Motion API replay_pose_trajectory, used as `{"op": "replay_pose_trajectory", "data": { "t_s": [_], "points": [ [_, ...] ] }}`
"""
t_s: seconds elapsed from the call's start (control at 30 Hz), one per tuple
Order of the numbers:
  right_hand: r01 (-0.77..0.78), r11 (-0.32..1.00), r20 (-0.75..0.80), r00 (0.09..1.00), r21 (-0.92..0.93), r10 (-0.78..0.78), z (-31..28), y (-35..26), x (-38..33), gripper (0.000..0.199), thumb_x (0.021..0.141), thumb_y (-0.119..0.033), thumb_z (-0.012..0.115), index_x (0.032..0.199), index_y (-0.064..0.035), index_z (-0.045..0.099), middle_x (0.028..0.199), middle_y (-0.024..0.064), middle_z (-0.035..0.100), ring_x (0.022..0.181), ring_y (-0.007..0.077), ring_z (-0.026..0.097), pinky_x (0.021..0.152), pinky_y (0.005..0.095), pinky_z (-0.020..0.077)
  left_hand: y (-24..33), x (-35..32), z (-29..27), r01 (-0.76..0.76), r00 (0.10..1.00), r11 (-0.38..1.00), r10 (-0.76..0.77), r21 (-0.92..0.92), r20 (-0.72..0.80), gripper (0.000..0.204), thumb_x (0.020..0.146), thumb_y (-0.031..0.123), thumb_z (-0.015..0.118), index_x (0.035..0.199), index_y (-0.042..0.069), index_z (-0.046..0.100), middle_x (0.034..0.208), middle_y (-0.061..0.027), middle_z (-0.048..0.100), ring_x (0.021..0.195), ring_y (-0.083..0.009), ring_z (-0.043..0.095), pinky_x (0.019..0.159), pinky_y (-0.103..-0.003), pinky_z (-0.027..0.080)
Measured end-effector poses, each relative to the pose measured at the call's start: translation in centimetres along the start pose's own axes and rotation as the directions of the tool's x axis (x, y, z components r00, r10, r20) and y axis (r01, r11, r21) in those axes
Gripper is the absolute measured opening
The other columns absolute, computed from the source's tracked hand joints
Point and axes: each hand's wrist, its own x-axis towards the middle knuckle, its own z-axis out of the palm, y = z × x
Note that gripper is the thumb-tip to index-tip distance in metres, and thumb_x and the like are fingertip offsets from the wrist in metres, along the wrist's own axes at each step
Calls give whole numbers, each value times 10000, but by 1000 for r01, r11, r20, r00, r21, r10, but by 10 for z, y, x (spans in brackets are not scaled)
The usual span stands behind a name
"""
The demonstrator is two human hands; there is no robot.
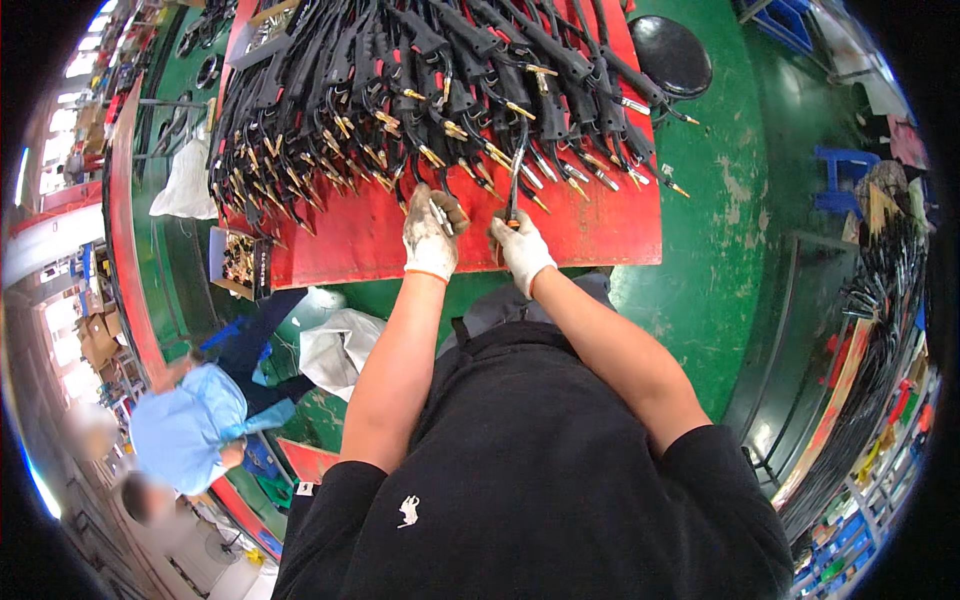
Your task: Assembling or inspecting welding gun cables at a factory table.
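Note:
My left hand (432,238), in a stained white glove, is closed around a small silver metal sleeve (440,216) at the near edge of the red table. Just to the right, my gloved right hand (523,252) grips a slim hand tool (516,180) with a dark metal shaft and some orange at its grip. The tool points away from me; its exact kind is unclear. Beyond both hands lies a dense pile of black welding torches (345,65) with red triggers, their curved necks and brass or silver tips facing me.
The red table (480,236) ends close to my body. An open box of small brass parts (238,262) hangs by its left corner; another parts box (268,32) sits at the far left. A black round stool (671,57) stands at right. A person in light blue (190,418) is at left.

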Motion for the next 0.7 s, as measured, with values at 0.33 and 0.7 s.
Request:
{"op": "replay_pose_trajectory", "data": {
  "t_s": [0.33, 0.7],
  "points": [
    [71, 977, -116, 992, 203, -48, 5, -23, -8, 110, 994, -121, 545, 1085, -94, 490, 789, 7, 482, 589, 101, 483, 533, 275, 453, 38, 34, 89, -784, 411, -344, 337, 517, 847, 332, 934, 379, 629, 935, 53, 689, 703, -113, 645, 592, -221, 635, 601, -297, 526],
    [192, 980, -104, 977, 44, -187, -7, -25, -12, 146, 991, -169, 552, 1089, -67, 517, 782, 7, 512, 659, 111, 477, 599, 287, 428, -9, 129, 162, -569, 791, -516, -132, 640, 598, 438, 887, 475, 575, 1031, 97, 743, 1085, -190, 698, 1059, -351, 660, 924, -427, 522]
  ]
}}
